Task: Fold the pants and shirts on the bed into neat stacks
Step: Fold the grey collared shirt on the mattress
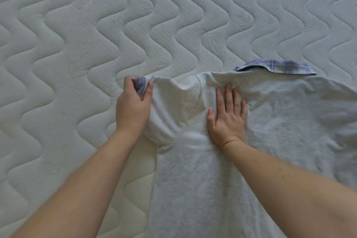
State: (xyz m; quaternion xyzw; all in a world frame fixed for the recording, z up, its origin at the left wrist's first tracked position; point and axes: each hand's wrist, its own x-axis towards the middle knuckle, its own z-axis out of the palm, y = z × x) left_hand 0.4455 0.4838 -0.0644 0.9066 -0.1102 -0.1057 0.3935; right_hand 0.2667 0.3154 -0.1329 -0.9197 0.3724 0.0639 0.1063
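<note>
- Single view: head-worn wide-angle camera, looking forward and steeply down onto the bed (pixel 96 25).
- Range: close; both forearms enter from the near edge, and the mattress fills the frame to the far edge.
- Wide-angle distortion bends the quilted lines near the frame borders.
- No second view; no shared area.

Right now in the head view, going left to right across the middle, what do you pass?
Bare quilted mattress → left hand gripping the sleeve end → right hand pressed flat on the grey shirt → plaid collar.
</note>
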